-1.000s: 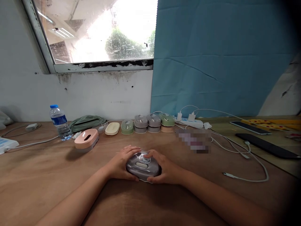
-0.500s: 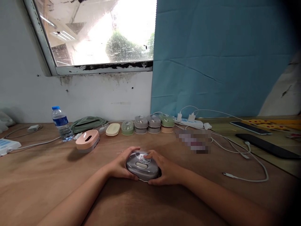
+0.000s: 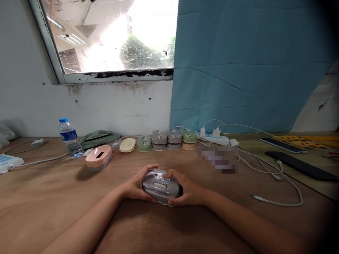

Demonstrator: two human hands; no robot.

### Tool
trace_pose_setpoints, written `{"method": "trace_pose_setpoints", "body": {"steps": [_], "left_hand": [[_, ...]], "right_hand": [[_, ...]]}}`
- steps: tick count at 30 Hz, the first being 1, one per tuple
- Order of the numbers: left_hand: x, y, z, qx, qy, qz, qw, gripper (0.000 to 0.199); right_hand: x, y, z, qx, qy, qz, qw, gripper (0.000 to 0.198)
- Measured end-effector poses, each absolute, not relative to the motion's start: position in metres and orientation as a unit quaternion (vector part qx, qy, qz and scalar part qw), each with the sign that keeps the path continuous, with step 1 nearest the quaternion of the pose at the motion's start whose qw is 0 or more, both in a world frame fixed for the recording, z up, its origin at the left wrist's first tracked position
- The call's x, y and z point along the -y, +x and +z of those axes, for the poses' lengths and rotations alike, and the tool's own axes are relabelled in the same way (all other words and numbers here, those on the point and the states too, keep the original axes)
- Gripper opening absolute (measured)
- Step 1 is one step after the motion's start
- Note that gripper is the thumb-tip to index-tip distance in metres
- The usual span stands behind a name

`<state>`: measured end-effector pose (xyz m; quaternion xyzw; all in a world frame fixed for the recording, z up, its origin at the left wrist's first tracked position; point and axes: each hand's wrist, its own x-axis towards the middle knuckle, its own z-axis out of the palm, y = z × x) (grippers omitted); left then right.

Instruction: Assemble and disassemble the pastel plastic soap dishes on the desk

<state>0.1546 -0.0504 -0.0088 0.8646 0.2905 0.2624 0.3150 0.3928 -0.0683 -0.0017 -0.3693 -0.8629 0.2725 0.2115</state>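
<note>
Between my hands is a grey oval plastic box (image 3: 165,192) with a slot in its lid and a round label on top. My left hand (image 3: 138,185) grips its left side, thumb at the near edge and fingers along the far side. On the right side, my right hand (image 3: 186,188) holds it too, its index finger bent over the lid beside the label. Farther back stand similar boxes: a green one (image 3: 144,144), a grey stack (image 3: 159,140), another grey stack (image 3: 173,139) and a green-and-orange stack (image 3: 188,138).
At left are a peach-and-grey box (image 3: 99,158), a water bottle (image 3: 70,139) and a green pouch (image 3: 100,138). A cream lid (image 3: 127,145) lies behind. To the right are a power strip (image 3: 214,138), a white cable (image 3: 278,201), a black phone (image 3: 299,165) and a blurred-out patch.
Almost nothing differs. The view has shifted very slightly; both hands keep the same hold on the grey box.
</note>
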Motion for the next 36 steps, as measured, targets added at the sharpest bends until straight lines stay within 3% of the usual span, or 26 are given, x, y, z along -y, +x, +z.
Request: {"method": "trace_pose_setpoints", "body": {"steps": [16,22,26,30,33,36], "left_hand": [[0.048,0.155,-0.013,-0.290,0.857,0.274,0.327,0.101],[0.039,0.151,-0.022,-0.289,0.845,0.354,0.277,0.098],[0.032,0.154,-0.029,-0.418,0.714,0.443,0.345,0.085],[0.038,0.172,-0.029,-0.408,0.563,0.481,0.534,0.061],[0.047,0.189,-0.028,-0.314,0.504,0.487,0.640,0.068],[0.049,0.196,-0.030,-0.306,0.465,0.553,0.620,0.079]], "right_hand": [[0.059,0.402,-0.011,0.883,-0.323,0.269,0.212,0.080],[0.048,0.405,-0.025,0.888,-0.293,0.238,0.263,0.079],[0.043,0.399,-0.028,0.852,-0.354,0.181,0.341,0.075],[0.038,0.385,-0.030,0.795,-0.407,0.119,0.433,0.071],[0.033,0.366,-0.032,0.776,-0.400,0.077,0.481,0.067],[0.027,0.342,-0.033,0.773,-0.369,0.035,0.515,0.062]]}}
